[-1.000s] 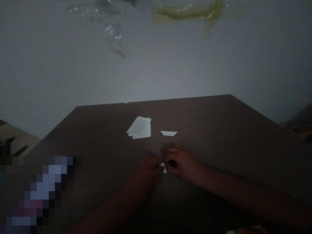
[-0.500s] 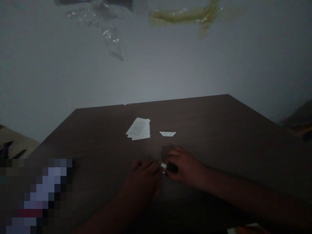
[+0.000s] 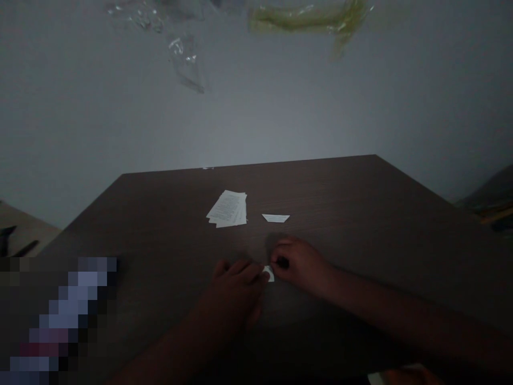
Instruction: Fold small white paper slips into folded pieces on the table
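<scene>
Both my hands rest on a dark wooden table (image 3: 360,203) in dim light. My left hand (image 3: 236,291) and my right hand (image 3: 302,264) meet at a small white piece of paper (image 3: 268,274), fingers pinched on it from each side. Most of the paper is hidden under the fingers. Beyond the hands lies a fanned stack of printed paper slips (image 3: 227,209). To its right sits a small folded white paper (image 3: 276,217) shaped like a trapezoid.
A grey wall rises behind the table, with clear and yellowish plastic (image 3: 304,16) hanging at the top. A blurred-out patch (image 3: 60,321) covers the near left. A pale object (image 3: 396,377) shows at the bottom edge. Dark items lie on a surface at far left.
My right hand has shifted slightly away from me and my left hand's fingers have spread forward over the small paper. The stack and the folded paper have not moved.
</scene>
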A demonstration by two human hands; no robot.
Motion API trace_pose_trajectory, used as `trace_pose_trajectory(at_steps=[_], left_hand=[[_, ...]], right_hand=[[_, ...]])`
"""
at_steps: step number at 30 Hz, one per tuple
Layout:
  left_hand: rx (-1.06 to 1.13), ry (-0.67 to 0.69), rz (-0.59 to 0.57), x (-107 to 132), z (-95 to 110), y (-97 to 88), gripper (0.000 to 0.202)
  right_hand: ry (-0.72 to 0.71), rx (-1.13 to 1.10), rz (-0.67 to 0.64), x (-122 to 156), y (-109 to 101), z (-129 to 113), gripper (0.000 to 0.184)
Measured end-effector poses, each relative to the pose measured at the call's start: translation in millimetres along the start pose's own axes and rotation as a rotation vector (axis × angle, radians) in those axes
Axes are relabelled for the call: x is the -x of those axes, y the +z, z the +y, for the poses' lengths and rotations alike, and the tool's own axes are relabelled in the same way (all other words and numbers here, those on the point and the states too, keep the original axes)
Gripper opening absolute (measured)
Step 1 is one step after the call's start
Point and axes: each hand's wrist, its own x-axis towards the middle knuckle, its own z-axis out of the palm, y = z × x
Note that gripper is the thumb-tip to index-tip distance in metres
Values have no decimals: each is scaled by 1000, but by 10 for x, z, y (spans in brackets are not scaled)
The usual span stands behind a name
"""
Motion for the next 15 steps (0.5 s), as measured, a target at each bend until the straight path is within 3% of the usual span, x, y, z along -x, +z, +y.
trace_pose_trajectory(at_steps=[7,15], left_hand=[[-23,-34,97,-99,-73,96,40],[215,-64,194,-152,-100,104,30]], right_hand=[[-6,-17,110,3,10,95,12],[-128,64,40,101,67,91,3]])
